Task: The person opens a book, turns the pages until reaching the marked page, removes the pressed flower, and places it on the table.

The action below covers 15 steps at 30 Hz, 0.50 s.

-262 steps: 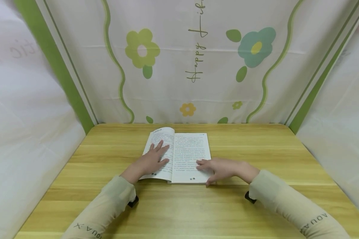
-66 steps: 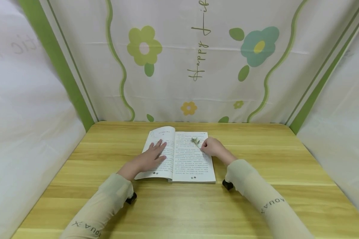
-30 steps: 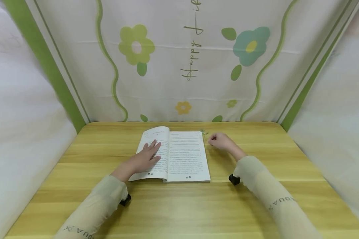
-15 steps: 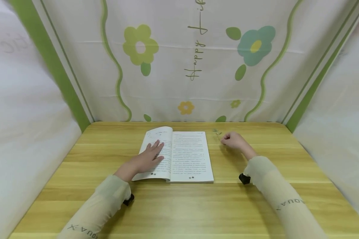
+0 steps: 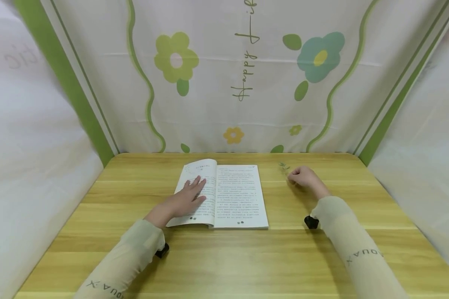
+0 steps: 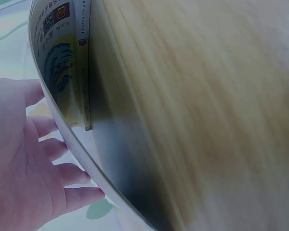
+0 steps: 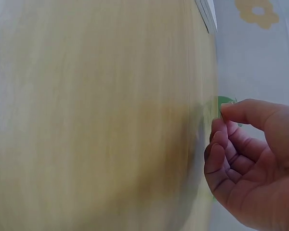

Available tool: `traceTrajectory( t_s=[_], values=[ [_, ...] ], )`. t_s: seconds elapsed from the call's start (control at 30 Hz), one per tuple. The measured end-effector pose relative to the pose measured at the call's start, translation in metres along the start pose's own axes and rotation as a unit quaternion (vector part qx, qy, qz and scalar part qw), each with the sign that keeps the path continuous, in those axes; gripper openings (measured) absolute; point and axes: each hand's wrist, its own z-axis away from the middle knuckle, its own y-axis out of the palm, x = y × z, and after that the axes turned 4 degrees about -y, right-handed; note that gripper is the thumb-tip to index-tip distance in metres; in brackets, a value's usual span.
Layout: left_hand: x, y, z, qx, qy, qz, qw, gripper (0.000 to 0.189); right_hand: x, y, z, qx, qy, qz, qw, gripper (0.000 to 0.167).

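An open book (image 5: 239,199) lies on the wooden table, its left pages arched up a little. My left hand (image 5: 187,199) rests with spread fingers on the left page; in the left wrist view the same hand (image 6: 33,159) lies along the bent page edge, with the printed cover (image 6: 62,72) showing beneath. To the right of the book, my right hand (image 5: 304,178) pinches the thin stem of a small green sprig (image 5: 283,166), whose leaves point away toward the back. In the right wrist view, thumb and forefinger of the hand (image 7: 255,154) meet, with the sprig mostly hidden behind them.
The wooden table (image 5: 232,261) has its back edge against a white curtain (image 5: 217,104) printed with flowers and lettering. White fabric walls (image 5: 33,145) stand at both sides. A small black wrist camera (image 5: 312,222) hangs under the right sleeve.
The right hand has carried the sprig off the right page and rightward, over the table beyond the book. Earlier that hand lay on the right page without it. The left hand stays on the book.
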Motion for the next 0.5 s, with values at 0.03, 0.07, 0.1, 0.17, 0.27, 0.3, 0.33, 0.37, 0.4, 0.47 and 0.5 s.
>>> traceTrajectory(
  t_s=[0.03, 0.07, 0.1, 0.17, 0.27, 0.3, 0.33, 0.37, 0.4, 0.47, 0.5],
  values=[
    [0.0002, 0.0001, 0.0001, -0.001, 0.001, 0.000, 1.0000, 0.067, -0.0011, -0.0005, -0.0001, 0.002, 0.002, -0.002, 1.0000, 0.044],
    [0.0002, 0.0003, 0.0003, -0.002, 0.001, 0.000, 1.0000, 0.067, -0.0022, -0.0006, -0.0005, 0.004, 0.005, -0.003, 1.0000, 0.044],
    [0.0003, 0.0006, 0.0003, -0.001, 0.000, 0.000, 1.0000, 0.067, -0.0032, -0.0006, -0.0011, 0.007, 0.011, -0.004, 0.9999, 0.045],
    [0.0003, 0.0011, 0.0004, -0.001, 0.000, 0.000, 1.0000, 0.067, -0.0050, -0.0004, -0.0021, 0.012, 0.022, -0.006, 0.9997, 0.044],
    [-0.0003, 0.0009, 0.0003, -0.001, 0.001, 0.000, 1.0000, 0.067, -0.0055, -0.0003, -0.0036, 0.018, 0.038, -0.004, 0.9991, 0.043],
    [-0.0005, 0.0005, 0.0000, -0.002, 0.004, 0.002, 1.0000, 0.067, -0.0054, -0.0004, -0.0042, 0.019, 0.042, -0.001, 0.9989, 0.043],
    [-0.0006, -0.0002, -0.0002, -0.002, 0.005, 0.002, 1.0000, 0.067, -0.0052, -0.0006, -0.0047, 0.021, 0.045, 0.003, 0.9988, 0.043],
    [-0.0007, -0.0008, -0.0003, -0.001, 0.005, 0.003, 1.0000, 0.067, -0.0049, -0.0009, -0.0051, 0.023, 0.046, 0.007, 0.9986, 0.043],
    [-0.0008, -0.0012, -0.0004, -0.002, 0.005, 0.004, 1.0000, 0.067, -0.0048, -0.0010, -0.0059, 0.023, 0.047, 0.014, 0.9985, 0.042],
    [-0.0006, -0.0016, -0.0007, 0.000, 0.004, 0.005, 1.0000, 0.067, -0.0047, -0.0009, -0.0064, 0.024, 0.047, 0.022, 0.9983, 0.041],
    [-0.0005, -0.0017, -0.0007, 0.000, 0.005, 0.007, 1.0000, 0.067, -0.0050, -0.0006, -0.0067, 0.025, 0.047, 0.025, 0.9983, 0.040]
  ],
)
